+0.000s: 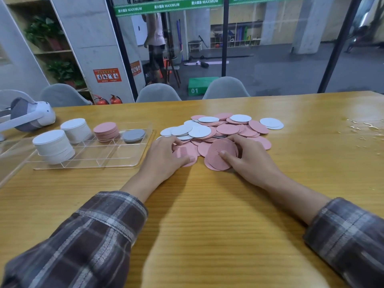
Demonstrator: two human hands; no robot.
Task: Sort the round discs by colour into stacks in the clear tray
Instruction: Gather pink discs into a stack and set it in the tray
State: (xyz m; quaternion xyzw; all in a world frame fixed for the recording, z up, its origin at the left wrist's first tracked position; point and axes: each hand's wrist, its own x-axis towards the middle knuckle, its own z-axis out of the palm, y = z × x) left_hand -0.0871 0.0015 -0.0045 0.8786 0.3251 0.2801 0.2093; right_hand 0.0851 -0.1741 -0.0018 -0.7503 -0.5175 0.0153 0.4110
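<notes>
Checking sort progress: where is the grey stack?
Head view, left side: the grey stack sits in the clear tray, far-right compartment, just right of the pink stack.

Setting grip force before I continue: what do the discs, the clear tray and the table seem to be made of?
The discs look thin and matte, no glare, maybe felt, foam or card; I cannot tell which. The clear tray seems hard plastic, likely acrylic: see-through walls, bright edges. The table shows striped grain and a soft sheen: wood or laminate.
</notes>
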